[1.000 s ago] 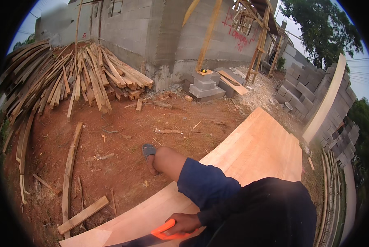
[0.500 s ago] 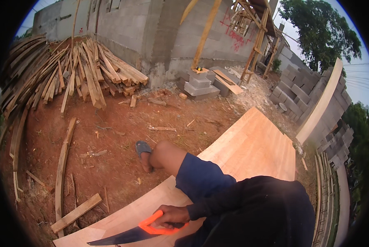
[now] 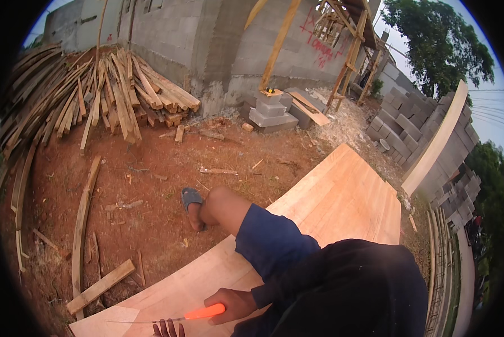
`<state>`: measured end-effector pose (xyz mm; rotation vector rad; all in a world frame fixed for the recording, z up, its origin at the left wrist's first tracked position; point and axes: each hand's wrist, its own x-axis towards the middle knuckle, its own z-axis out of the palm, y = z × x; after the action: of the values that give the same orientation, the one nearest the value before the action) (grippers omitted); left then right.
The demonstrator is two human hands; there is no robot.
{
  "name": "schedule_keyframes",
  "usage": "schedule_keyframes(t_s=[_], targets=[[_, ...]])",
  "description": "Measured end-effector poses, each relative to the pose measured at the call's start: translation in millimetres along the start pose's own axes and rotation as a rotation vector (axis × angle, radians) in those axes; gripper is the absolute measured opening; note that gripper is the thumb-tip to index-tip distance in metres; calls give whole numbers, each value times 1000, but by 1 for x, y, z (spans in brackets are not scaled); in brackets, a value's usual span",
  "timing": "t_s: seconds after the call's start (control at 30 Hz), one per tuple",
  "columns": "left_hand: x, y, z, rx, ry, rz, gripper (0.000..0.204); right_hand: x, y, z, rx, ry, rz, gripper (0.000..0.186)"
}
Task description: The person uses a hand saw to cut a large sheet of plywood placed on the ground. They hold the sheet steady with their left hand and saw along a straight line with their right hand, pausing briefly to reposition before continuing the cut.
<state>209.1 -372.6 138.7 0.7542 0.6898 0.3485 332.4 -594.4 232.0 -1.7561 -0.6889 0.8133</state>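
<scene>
My right hand [image 3: 233, 306] is closed around the orange handle of a handsaw [image 3: 206, 312]. Its thin blade is seen nearly edge-on, pointing left over a large, light wooden sheet [image 3: 207, 275]. At the lower edge, the fingertips of my left hand [image 3: 167, 328] show, stretched out and slightly apart, right by the blade. Whether they touch the blade or only the sheet I cannot tell, and the rest of that hand is out of view. My bent leg in blue shorts [image 3: 274, 230] lies across the sheet, the sandalled foot on the soil.
A large stack of timber [image 3: 111, 101] lies by the grey block wall [image 3: 162, 39]. Concrete blocks [image 3: 271, 112] carry a yellow-black tape measure [image 3: 270, 90]. At the right stand a leaning board [image 3: 437, 140] and piled blocks [image 3: 398, 123]. A short plank [image 3: 101, 286] lies near the sheet's left end.
The saw has turned from showing its blade's broad side to nearly edge-on. My left hand's fingertips have come into view beside the blade. The view has shifted slightly.
</scene>
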Motion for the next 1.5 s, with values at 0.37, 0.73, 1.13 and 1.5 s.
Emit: schedule_keyframes(t_s=[0.37, 0.73, 1.13, 1.5], targets=[[10, -59, -19, -659, -318, -70, 37, -1, 3, 3, 393, -85, 213, 31], [0, -45, -3, -339, -204, 13, 30, 4, 2, -5, 577, 25, 301, 35], [5, -45, -9, -290, -131, -44, 31, 9, 3, -3, 528, -11, 230, 30], [6, -21, 22, -548, 82, 23, 29, 9, 3, 1, 443, -30, 161, 29]])
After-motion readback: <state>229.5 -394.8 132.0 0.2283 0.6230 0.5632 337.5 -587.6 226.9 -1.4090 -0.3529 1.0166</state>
